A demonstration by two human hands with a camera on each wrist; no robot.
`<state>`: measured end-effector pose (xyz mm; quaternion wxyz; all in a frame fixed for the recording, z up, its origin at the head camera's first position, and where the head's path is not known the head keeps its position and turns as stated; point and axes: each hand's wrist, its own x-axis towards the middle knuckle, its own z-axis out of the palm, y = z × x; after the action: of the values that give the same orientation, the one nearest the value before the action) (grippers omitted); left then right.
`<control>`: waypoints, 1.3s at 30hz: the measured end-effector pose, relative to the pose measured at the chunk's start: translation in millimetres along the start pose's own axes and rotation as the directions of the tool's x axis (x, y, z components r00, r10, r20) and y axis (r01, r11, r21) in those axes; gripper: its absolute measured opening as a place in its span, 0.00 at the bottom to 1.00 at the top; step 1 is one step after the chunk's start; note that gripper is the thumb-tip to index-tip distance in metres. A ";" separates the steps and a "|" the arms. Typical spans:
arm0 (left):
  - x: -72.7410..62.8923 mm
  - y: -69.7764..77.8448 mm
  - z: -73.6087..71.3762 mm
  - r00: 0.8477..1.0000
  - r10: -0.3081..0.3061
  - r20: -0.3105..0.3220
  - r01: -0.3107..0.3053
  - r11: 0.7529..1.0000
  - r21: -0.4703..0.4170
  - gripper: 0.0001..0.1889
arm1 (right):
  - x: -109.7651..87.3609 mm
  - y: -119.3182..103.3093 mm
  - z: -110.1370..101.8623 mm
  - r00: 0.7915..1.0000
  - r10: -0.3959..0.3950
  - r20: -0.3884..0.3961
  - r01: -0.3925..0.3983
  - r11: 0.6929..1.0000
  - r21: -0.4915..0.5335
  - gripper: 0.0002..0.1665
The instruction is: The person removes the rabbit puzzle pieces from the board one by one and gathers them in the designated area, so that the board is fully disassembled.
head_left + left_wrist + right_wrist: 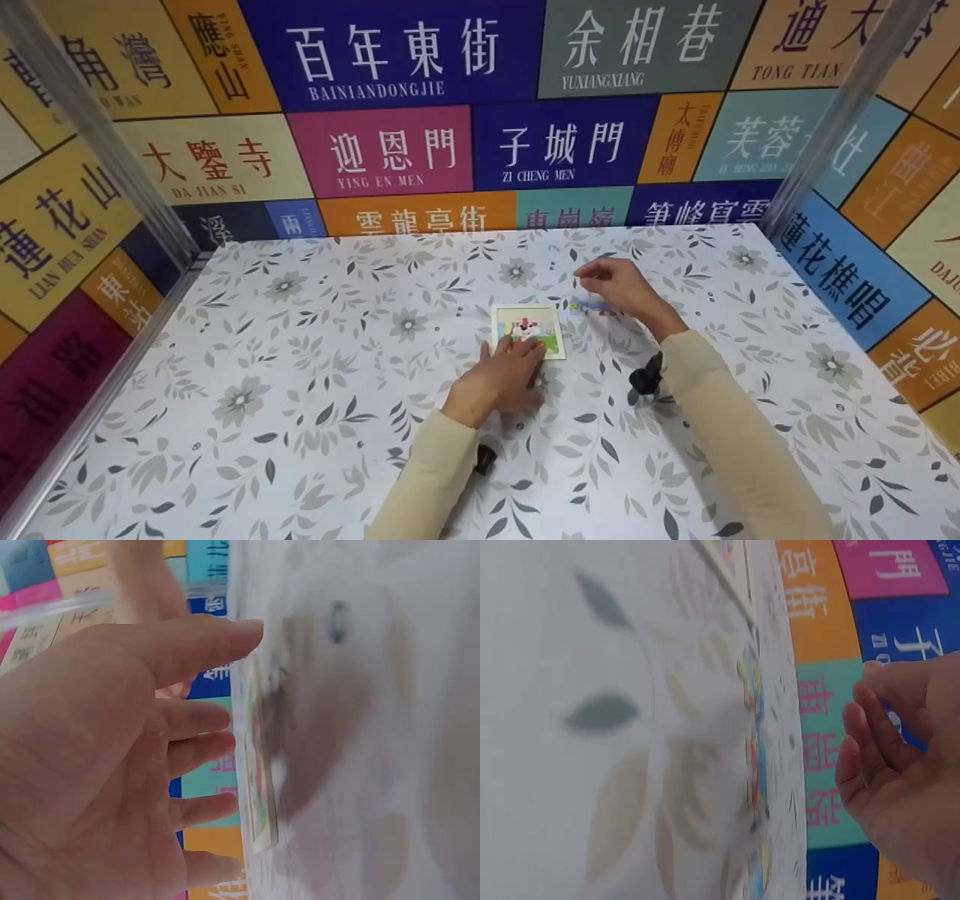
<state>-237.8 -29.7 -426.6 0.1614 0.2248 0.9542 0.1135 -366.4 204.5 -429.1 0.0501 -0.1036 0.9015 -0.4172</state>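
Note:
A small square puzzle tray [528,306] with a pale border lies on the table, showing a cartoon animal picture on yellow and green. My left hand [499,381] reaches over its lower edge with fingers extended, hiding part of the picture. The left wrist view shows those fingers [202,810] spread and straight beside the tray. To the tray's right, several small colourful flat puzzle pieces [592,307] lie on the cloth. Above them hovers my right hand [624,285], fingers loosely bent and thumb tip close to the index finger. Nothing shows between its fingertips [870,671].
A white cloth with grey leaves and flowers covers the table [315,450]. Colourful panels with Chinese lettering [570,142] rise behind it and at both sides. Clear corner posts [832,127] stand at the back corners. Each wrist carries a black camera mount [645,379].

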 end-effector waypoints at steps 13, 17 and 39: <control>-1.0 9.2 0.5 0.997 -0.081 -0.006 0.081 0.997 0.002 0.42 | 4.9 -22.8 50.1 0.987 0.004 0.160 -0.034 0.982 0.187 0.20; -0.4 6.4 3.3 0.996 -0.087 0.012 0.087 0.996 -0.010 0.46 | 9.3 -28.2 63.7 0.985 0.022 0.170 -0.048 0.987 0.150 0.17; -1.9 1.4 5.2 0.998 -0.056 0.000 0.056 0.998 -0.001 0.46 | 14.8 -33.9 76.4 0.942 0.011 0.335 -0.035 0.997 0.066 0.15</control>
<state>-233.7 -28.6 -430.5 0.1647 0.1979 0.9601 0.1091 -362.4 123.1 -452.7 0.2108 -0.1607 0.8657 -0.4246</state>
